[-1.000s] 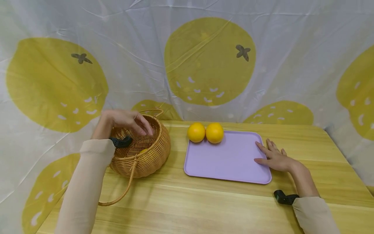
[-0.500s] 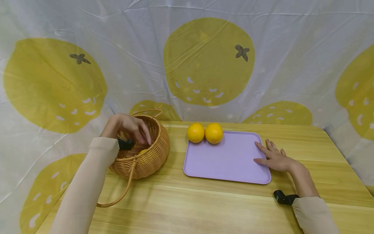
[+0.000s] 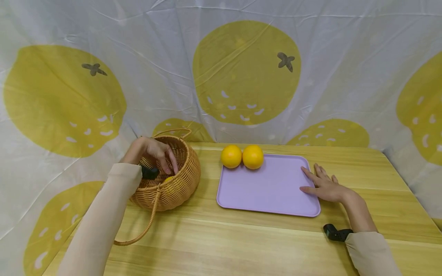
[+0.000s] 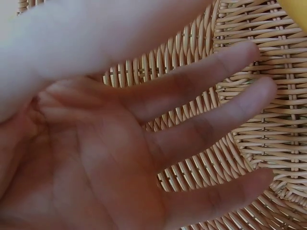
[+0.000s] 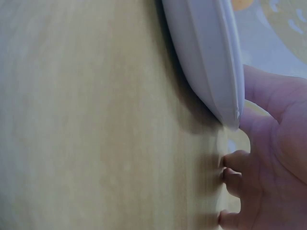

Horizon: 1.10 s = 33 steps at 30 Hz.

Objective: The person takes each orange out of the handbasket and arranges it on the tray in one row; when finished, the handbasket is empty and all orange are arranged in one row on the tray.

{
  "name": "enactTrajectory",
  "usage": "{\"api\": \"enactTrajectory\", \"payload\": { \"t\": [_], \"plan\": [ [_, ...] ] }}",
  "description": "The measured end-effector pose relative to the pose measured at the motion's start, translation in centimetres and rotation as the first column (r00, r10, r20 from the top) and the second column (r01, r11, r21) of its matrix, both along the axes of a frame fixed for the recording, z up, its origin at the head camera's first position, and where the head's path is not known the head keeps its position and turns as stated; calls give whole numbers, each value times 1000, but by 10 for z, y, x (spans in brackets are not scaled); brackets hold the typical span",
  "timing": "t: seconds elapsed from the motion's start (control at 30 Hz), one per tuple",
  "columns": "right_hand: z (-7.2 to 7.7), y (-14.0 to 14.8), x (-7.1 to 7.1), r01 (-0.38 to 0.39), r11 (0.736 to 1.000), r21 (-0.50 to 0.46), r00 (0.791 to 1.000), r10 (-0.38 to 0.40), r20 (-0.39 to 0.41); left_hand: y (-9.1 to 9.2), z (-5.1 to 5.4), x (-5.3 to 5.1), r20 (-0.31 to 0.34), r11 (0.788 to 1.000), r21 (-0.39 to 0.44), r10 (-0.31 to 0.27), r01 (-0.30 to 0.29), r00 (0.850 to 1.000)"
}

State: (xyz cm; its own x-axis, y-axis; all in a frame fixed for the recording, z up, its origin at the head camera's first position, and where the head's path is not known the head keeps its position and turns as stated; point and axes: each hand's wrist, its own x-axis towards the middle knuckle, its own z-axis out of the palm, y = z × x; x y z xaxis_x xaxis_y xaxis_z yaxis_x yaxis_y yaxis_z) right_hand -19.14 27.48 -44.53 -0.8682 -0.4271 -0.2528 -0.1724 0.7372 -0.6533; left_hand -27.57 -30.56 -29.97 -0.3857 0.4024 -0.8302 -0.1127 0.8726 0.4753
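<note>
My left hand (image 3: 156, 152) reaches down inside a round wicker basket (image 3: 188, 180), fingers spread and loosely bent. Part of a yellow-orange fruit (image 3: 168, 179) shows in the basket beneath the fingertips; in the left wrist view only its edge (image 4: 298, 12) appears in the top corner, apart from the visible fingers. A lilac tray (image 3: 269, 191) lies right of the basket. On its far left corner sit two oranges (image 3: 231, 156) side by side. My right hand (image 3: 326, 188) rests at the tray's right edge, thumb and a finger over the rim, the other fingertips on the table.
The basket's near handle (image 3: 141, 232) hangs down onto the wooden table (image 3: 241, 245); its far handle (image 3: 186, 132) leans toward the back. A curtain (image 3: 165, 69) printed with large yellow fruit stands behind the table. Each wrist wears a small black camera (image 3: 335, 233).
My left hand has moved right and lower into the basket, its fingertips now close to the fruit there. The right hand, tray and two oranges stay as they were.
</note>
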Motion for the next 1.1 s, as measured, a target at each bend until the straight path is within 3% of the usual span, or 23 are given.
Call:
{"api": "enactTrajectory", "payload": {
  "t": [0.2, 0.6, 1.1],
  "plan": [
    [-4, 2, -1, 4, 1000, 9, 1000, -4, 11, -1, 0, 1, -25, 1000, -13, -20, 19, 1000],
    [17, -8, 7, -1, 1000, 26, 1000, 1, 31, -1, 1, 8, -65, 995, -95, -28, 21, 997],
    [17, -8, 7, -2, 1000, 22, 999, 1, 33, 0, -4, 6, -77, 992, -112, -67, 59, 995]
  ]
}}
